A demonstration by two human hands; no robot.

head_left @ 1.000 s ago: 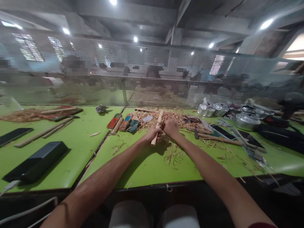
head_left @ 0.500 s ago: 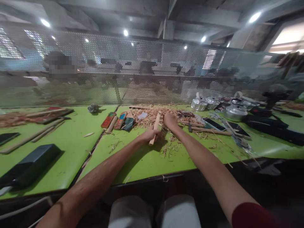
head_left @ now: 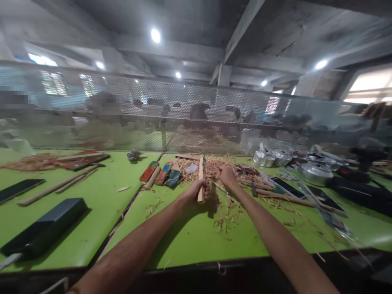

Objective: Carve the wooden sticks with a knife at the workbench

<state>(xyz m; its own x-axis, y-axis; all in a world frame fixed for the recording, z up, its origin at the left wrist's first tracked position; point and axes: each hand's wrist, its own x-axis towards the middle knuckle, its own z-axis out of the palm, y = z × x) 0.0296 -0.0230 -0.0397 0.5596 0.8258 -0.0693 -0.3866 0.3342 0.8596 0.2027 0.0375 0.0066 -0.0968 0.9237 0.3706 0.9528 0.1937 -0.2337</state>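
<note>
My left hand (head_left: 197, 190) is wrapped around a pale squared wooden stick (head_left: 201, 175), whose far end points away from me over the shavings. A shadow on the green table beside it suggests the stick is held above the surface. To its right, my right hand (head_left: 227, 177) is closed at the near edge of the wood shavings (head_left: 211, 169). Its fingertips are turned away, and I cannot make out what they hold. The two hands are apart. Small red-and-blue painted blocks (head_left: 163, 173) lie left of the shavings, with a rounded wooden piece (head_left: 152, 178) between them.
A mesh divider (head_left: 190, 122) crosses the table's back edge. At right are a hammer (head_left: 254, 189), a phone (head_left: 288, 187), silvery metal pots (head_left: 315, 173) and a black bag (head_left: 358, 192). A dark box (head_left: 49, 222) and wooden sticks (head_left: 58, 185) lie at left.
The view has tilted up, so the table sits lower in the picture. The wooden stick in my left hand now points more straight away from me. My right hand has moved slightly away from the stick.
</note>
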